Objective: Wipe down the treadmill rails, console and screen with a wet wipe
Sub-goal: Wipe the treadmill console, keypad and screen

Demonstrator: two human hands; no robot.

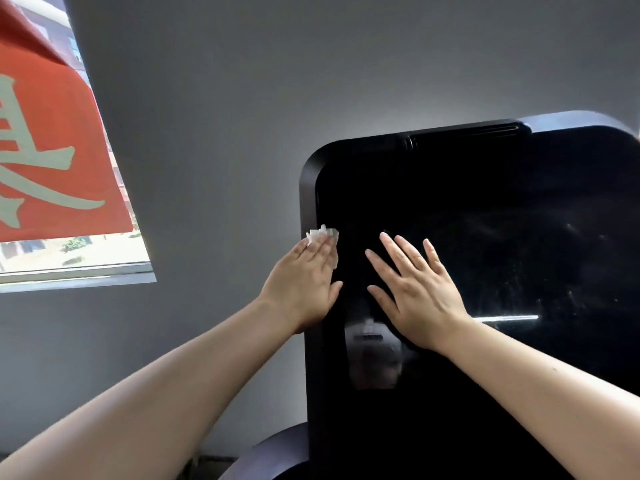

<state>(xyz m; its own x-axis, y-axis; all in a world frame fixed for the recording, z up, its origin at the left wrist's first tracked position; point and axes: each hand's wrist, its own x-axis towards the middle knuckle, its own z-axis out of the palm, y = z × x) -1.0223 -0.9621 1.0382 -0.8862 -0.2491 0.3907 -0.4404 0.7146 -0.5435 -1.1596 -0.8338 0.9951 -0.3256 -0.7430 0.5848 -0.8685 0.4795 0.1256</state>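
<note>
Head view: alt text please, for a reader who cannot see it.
A person's left hand presses a white wet wipe flat against the left edge of a dark treadmill screen, while the right hand rests open on the glass beside it.

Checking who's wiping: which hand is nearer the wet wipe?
Left. The left hand presses the wet wipe under its fingers; the right hand lies flat, apart to its right.

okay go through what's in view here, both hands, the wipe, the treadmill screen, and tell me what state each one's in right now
left hand: fingers straight, pressing the wet wipe flat on the screen's left edge
right hand: fingers spread, palm flat on the screen, holding nothing
wet wipe: crumpled, mostly under the left fingers, one end sticking out
screen: dark, showing only reflections, streaks and specks on its right half
</note>
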